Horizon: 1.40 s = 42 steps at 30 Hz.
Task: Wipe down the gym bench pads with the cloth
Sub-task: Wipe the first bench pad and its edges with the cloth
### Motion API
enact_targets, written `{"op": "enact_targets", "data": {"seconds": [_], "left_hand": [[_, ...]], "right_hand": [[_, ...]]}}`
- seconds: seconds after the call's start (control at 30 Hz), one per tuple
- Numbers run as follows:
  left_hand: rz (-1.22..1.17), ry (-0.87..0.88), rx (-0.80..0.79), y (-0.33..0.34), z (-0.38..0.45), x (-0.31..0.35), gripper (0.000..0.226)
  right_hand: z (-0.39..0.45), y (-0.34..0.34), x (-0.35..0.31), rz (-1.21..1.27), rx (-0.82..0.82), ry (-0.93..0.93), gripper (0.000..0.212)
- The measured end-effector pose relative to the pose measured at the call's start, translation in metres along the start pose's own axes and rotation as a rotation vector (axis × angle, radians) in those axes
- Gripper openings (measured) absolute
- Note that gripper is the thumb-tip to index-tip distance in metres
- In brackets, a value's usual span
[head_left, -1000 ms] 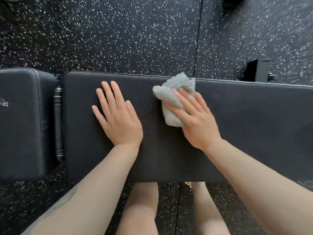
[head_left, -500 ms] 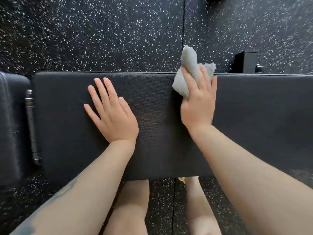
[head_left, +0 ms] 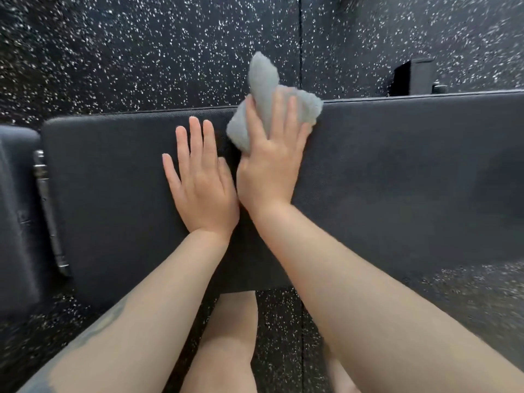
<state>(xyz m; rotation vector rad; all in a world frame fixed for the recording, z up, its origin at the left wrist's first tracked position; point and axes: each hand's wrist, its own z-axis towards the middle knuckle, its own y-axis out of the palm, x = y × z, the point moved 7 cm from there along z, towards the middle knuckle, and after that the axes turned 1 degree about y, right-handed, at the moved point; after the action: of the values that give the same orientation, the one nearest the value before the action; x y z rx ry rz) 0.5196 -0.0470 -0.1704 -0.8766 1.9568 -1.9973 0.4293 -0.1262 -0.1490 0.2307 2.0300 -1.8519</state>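
A long black bench pad (head_left: 397,171) runs across the view, with a second pad (head_left: 14,222) at the far left. My right hand (head_left: 269,163) presses a crumpled grey cloth (head_left: 263,80) flat against the long pad's far edge, fingers straight over it; part of the cloth sticks up past the edge. My left hand (head_left: 201,185) lies flat on the pad just left of the right hand, fingers spread and straight, holding nothing.
A metal hinge bar (head_left: 48,211) sits in the gap between the two pads. Black speckled rubber floor (head_left: 141,52) surrounds the bench. A black frame part (head_left: 414,76) shows beyond the pad at the right. My bare legs (head_left: 226,344) stand below the near edge.
My right hand slid the cloth from the pad's middle to its far edge, then left towards my left hand. The left hand stayed flat on the pad. The view shifted right.
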Motion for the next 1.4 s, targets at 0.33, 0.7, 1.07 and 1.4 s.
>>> {"op": "enact_targets", "data": {"seconds": [0.33,0.7,1.07,1.4], "left_hand": [[-0.064,-0.144,0.023,0.001,-0.001,0.014,0.058],[-0.034,-0.193,0.035,0.008,-0.005,0.023,0.058],[0.024,-0.176,0.024,0.008,-0.003,0.026,0.059],[0.001,-0.198,0.0,0.027,-0.01,0.093,0.061]], "right_hand": [[-0.002,-0.038,0.099,-0.294,-0.021,0.076,0.067],[-0.036,-0.041,0.118,-0.204,-0.184,-0.736,0.058],[-0.045,-0.012,0.051,-0.052,-0.086,-0.496,0.045],[0.033,-0.062,0.149,-0.081,0.194,0.338,0.062]]}}
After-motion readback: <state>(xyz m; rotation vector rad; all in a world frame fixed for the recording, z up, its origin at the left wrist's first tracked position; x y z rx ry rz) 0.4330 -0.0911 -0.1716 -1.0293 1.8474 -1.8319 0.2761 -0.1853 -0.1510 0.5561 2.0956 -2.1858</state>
